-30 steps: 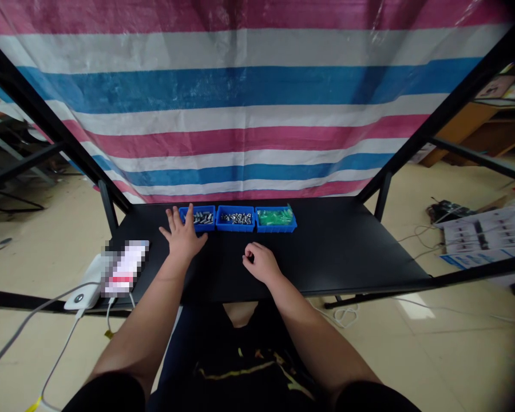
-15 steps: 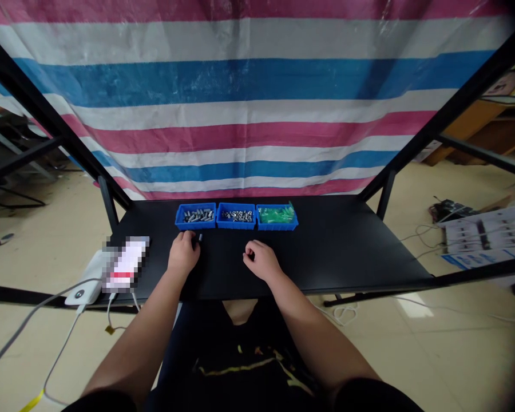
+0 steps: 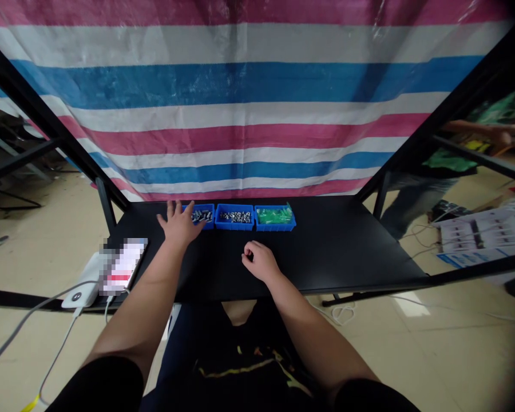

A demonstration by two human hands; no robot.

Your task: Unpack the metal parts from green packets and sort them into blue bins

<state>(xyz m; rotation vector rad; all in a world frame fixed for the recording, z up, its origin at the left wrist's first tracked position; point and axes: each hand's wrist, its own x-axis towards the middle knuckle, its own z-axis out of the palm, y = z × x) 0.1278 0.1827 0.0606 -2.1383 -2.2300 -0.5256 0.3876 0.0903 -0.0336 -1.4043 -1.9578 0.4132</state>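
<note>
My left hand (image 3: 180, 223) is spread, palm down, over the left part of a blue bin (image 3: 206, 226) of small silvery cylinders (image 3: 203, 216). Its fingers are apart and nothing shows in them. On the black table, in front of the bins, my right hand (image 3: 260, 260) rests with curled fingers; whatever they may hold is hidden. A second blue bin (image 3: 234, 226) carries small shiny metal parts (image 3: 236, 216). The third blue bin (image 3: 276, 228), at the right of the row, contains green pieces in clear plastic (image 3: 276, 216).
A phone (image 3: 126, 266) and a white power bank (image 3: 80, 294) with cables lie at the left end of the black table (image 3: 335, 252). Behind it hangs a striped sheet (image 3: 240, 131) between black frame posts. Beyond the right post, a person (image 3: 424, 197) stands near a white box (image 3: 480, 234).
My left hand has opened and moved forward from the table to the left bin. The small cylinder beside it is no longer visible. My right hand stays put. A person has appeared at right.
</note>
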